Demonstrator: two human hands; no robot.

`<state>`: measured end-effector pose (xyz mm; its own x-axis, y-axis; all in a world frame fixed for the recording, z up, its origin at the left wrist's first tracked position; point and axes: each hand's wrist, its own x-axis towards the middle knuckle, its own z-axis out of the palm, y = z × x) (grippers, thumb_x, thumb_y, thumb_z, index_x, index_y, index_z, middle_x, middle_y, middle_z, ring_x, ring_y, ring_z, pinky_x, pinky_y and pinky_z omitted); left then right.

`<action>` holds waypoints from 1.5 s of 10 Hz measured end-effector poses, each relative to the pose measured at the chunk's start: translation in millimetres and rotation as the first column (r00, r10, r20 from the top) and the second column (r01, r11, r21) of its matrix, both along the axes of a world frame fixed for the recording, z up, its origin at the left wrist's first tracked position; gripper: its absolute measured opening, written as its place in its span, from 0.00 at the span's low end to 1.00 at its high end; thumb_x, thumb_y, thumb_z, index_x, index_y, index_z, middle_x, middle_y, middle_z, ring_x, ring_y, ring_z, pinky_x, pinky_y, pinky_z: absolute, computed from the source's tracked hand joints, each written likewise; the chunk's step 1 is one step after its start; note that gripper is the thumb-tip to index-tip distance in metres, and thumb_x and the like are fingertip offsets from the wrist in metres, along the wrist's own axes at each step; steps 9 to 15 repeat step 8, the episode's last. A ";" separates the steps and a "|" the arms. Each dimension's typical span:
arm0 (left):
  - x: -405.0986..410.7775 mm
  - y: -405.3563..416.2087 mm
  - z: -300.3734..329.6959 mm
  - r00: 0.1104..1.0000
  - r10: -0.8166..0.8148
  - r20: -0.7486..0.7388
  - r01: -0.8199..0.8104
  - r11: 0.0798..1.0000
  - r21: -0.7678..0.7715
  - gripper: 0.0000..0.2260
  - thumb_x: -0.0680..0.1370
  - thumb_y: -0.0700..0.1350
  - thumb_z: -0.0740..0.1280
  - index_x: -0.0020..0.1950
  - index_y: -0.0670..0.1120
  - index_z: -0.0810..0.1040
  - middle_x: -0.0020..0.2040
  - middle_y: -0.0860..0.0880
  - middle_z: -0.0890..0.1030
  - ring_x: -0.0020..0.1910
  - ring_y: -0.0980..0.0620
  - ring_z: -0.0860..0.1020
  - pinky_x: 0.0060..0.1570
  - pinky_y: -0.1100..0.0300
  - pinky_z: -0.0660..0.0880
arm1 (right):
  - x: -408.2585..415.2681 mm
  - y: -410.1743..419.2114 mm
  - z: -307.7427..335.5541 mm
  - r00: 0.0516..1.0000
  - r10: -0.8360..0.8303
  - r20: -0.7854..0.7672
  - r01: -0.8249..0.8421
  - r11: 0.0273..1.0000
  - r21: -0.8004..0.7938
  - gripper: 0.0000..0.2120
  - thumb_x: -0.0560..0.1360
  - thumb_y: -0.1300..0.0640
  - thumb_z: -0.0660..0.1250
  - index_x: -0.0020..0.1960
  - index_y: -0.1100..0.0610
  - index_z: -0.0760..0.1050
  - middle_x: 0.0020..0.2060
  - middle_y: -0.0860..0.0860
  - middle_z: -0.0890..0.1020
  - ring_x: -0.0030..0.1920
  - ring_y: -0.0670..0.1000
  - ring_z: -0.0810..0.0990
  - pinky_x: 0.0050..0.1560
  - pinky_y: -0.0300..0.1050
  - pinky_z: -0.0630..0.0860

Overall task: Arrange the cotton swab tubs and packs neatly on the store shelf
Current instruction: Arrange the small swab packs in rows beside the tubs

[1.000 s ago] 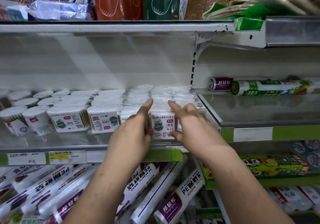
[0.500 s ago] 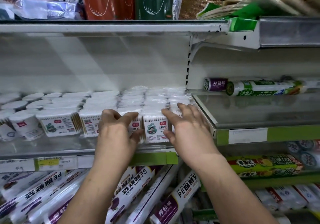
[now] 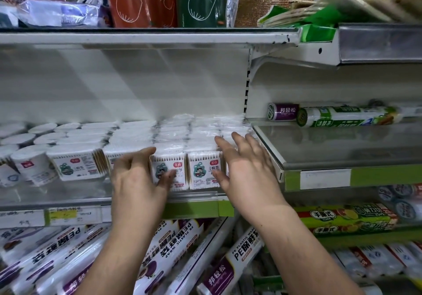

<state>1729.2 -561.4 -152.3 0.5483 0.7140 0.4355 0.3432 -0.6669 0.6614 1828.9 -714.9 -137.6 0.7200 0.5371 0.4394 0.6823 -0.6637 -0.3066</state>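
Rows of clear cotton swab packs [image 3: 204, 170] with cartoon labels fill the right part of the middle shelf [image 3: 68, 195]. Round white cotton swab tubs [image 3: 34, 167] stand at the left. My left hand [image 3: 137, 176] rests against the left side of a front pack [image 3: 170, 171], thumb on its face, fingers curled at its top corner. My right hand [image 3: 245, 167] is spread flat against the rightmost front packs, fingers apart and reaching over their tops. Neither hand lifts a pack.
A shelf divider edge [image 3: 269, 155] borders the packs on the right. Beyond it lie a purple roll [image 3: 283, 111] and a green roll [image 3: 347, 115]. Plastic wrap rolls [image 3: 187, 256] crowd the shelf below. Bags [image 3: 137, 0] stand on the top shelf.
My left hand slid right onto the front pack's side. My right hand opened wider and moved to the rightmost packs. Two front packs now show side by side between my hands.
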 end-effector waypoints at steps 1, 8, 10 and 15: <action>0.7 -0.6 -1.1 0.998 -0.057 0.014 0.058 0.993 -0.101 0.26 0.73 0.52 0.72 0.70 0.54 0.68 0.65 0.46 0.75 0.60 0.44 0.76 0.61 0.44 0.75 | 2.0 1.9 -1.4 1.000 0.024 0.000 -0.024 0.999 -0.037 0.30 0.80 0.49 0.64 0.77 0.41 0.54 0.78 0.50 0.57 0.78 0.53 0.49 0.78 0.56 0.46; -22.7 -17.6 -13.9 0.997 -0.082 -0.011 0.083 0.987 0.135 0.30 0.78 0.52 0.66 0.76 0.48 0.58 0.73 0.47 0.67 0.73 0.48 0.63 0.74 0.50 0.60 | -21.4 -14.6 13.8 0.996 -0.040 -0.082 0.037 0.999 -0.038 0.33 0.78 0.46 0.63 0.77 0.39 0.50 0.78 0.45 0.51 0.78 0.50 0.41 0.77 0.59 0.51; -22.7 -17.6 -13.9 0.997 -0.082 -0.011 0.083 0.987 0.135 0.30 0.78 0.52 0.66 0.76 0.48 0.58 0.73 0.47 0.67 0.73 0.48 0.63 0.74 0.50 0.60 | -21.4 -14.6 13.8 0.996 -0.040 -0.082 0.037 0.999 -0.038 0.33 0.78 0.46 0.63 0.77 0.39 0.50 0.78 0.45 0.51 0.78 0.50 0.41 0.77 0.59 0.51; -22.7 -17.6 -13.9 0.997 -0.082 -0.011 0.083 0.987 0.135 0.30 0.78 0.52 0.66 0.76 0.48 0.58 0.73 0.47 0.67 0.73 0.48 0.63 0.74 0.50 0.60 | -21.4 -14.6 13.8 0.996 -0.040 -0.082 0.037 0.999 -0.038 0.33 0.78 0.46 0.63 0.77 0.39 0.50 0.78 0.45 0.51 0.78 0.50 0.41 0.77 0.59 0.51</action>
